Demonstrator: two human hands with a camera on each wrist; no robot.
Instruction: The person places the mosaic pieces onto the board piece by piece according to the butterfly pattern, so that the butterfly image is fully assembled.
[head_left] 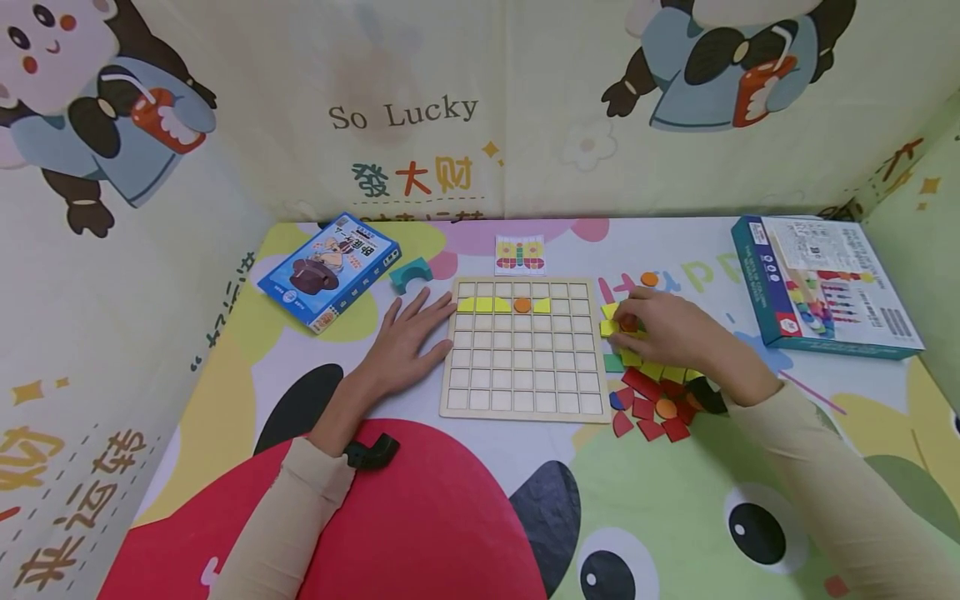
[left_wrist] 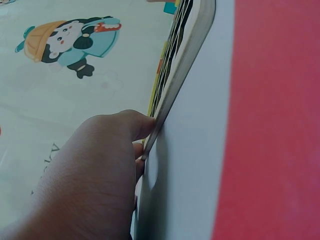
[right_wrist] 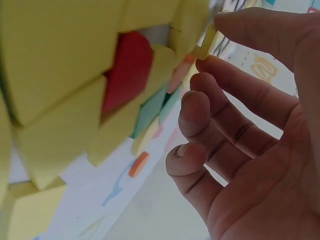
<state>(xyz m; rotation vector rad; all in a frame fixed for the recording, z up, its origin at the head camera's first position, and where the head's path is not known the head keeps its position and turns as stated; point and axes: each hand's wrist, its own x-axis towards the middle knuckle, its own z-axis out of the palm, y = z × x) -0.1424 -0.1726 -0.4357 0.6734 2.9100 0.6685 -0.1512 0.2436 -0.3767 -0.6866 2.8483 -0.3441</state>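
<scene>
Clearly, the right hand [head_left: 667, 329] has a small, flat yellow piece [right_wrist: 206, 46] pinched between thumb and index fingertip, its thin edge showing in the right wrist view; the other three fingers curl loosely behind, apart from it. Just under and beside these fingers lie loose flat yellow pieces [head_left: 652, 370], some overlapping, with a green piece [head_left: 613, 363] at their left side and a cluster of red pieces [head_left: 642, 408] on the near side. A narrow strip of patterned tablecloth [head_left: 480, 500] separates this pile from the right edge of a square, pale wooden grid board [head_left: 523, 380]. At the opposite edge, the left hand [head_left: 402, 350] lies with fingers extended and grasping nothing, fingertips and thumb touching the rim. In the board's second row from the far edge sit three yellow pieces [head_left: 483, 305], an orange disc [head_left: 522, 306] and another yellow piece [head_left: 541, 306]; bare cells run below to the near rim. Just beyond the far rim is a butterfly pattern card [head_left: 520, 255]. Farther out, a blue cardboard box [head_left: 330, 271] lies left, and a teal-edged box [head_left: 832, 283] right, well apart from the board.
</scene>
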